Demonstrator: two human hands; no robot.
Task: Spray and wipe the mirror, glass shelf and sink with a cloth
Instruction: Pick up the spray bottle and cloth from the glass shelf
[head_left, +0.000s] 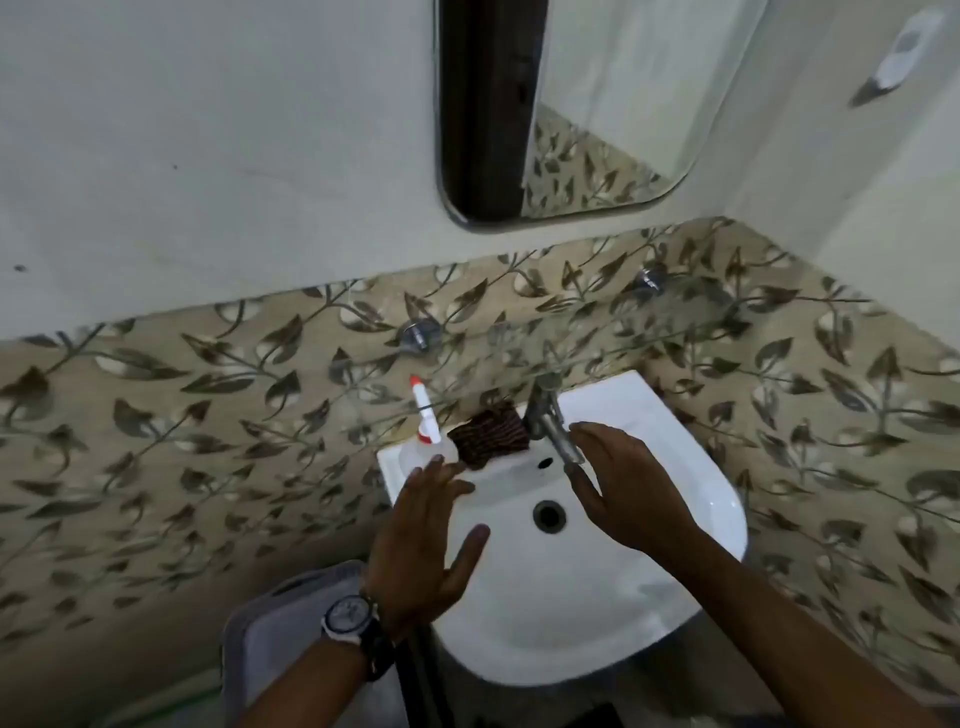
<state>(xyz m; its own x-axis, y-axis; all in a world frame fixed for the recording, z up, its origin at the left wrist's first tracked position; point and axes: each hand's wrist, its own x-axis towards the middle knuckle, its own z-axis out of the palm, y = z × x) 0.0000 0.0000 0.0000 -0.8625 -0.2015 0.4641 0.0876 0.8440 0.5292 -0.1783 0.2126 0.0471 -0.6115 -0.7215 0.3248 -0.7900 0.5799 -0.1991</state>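
Both hands hovered open over the sink (696, 499), nothing held yet. Left hand (423, 540) was spread flat, fingers apart, just near of the spray bottle (426, 441); right hand (626, 493) was open too, fingertips beside the tap (550, 421), not clearly touching it.

Judged step: pick up bottle & cloth to start. Best done w/ the left grip round the bottle body, low down, not the thin nozzle, since it stood tilted on the narrow far-left corner of the sink rim & could tip into the basin. Right hand should take the cloth (488, 436) in one bunch, clear of the tap.

Bottle: clear body, white trigger head, red tip pointing up & far. Cloth: dark, reddish-brown weave, bunched on the far rim between bottle & tap, touching the bottle or nearly. Glass shelf (597, 332) ran along the tiled wall above the sink, almost invisible, on two metal brackets. Mirror (613, 104) hung higher on the far wall.
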